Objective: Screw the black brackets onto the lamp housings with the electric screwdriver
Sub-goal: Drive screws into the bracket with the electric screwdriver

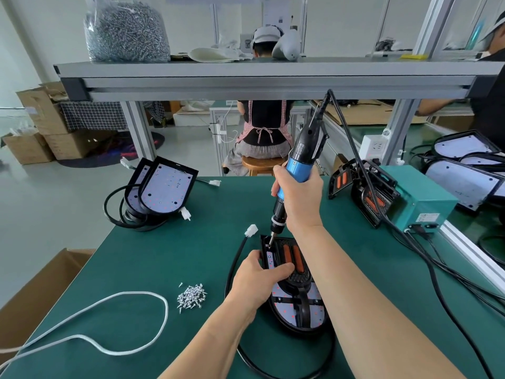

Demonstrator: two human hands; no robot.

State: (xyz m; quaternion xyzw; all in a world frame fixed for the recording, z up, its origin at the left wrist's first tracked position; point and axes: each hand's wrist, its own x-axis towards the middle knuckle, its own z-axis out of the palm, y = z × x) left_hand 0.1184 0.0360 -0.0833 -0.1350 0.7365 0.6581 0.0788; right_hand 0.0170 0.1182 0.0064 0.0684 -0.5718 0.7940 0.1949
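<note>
Green matting [164, 242] covers the bench in a workshop, with other workers beyond it. The right hand [299, 199] is wrapped tight round the blue barrel of the screwdriver [296, 166], which leans a little away from the person. Below that grip the bit [270, 242] meets the far left corner of the bracket [293, 258]. The bracket lies on the housing [284, 313], which rests on the mat between the two forearms. The left hand [257, 280] clamps the work just short of the bit, with the thumb laid across the bracket and the fingers curled over the housing's left edge. Whether a screw sits under the bit is too small to tell.

The step in hand looks to be driving that corner screw. To do it well:

- Bring the tool plumb over the hole, so the bit does not ride out of the head.
- Push straight down through the right grip, not sideways.
- Press the bracket flat under the left thumb so the holes line up, with the thumb clear of the bit.
- Give the cord [355, 165] above the grip some slack, or it may tug the tool off line.

Spare screws [192, 295] lie left of the left wrist, handy for the next corner.
</note>
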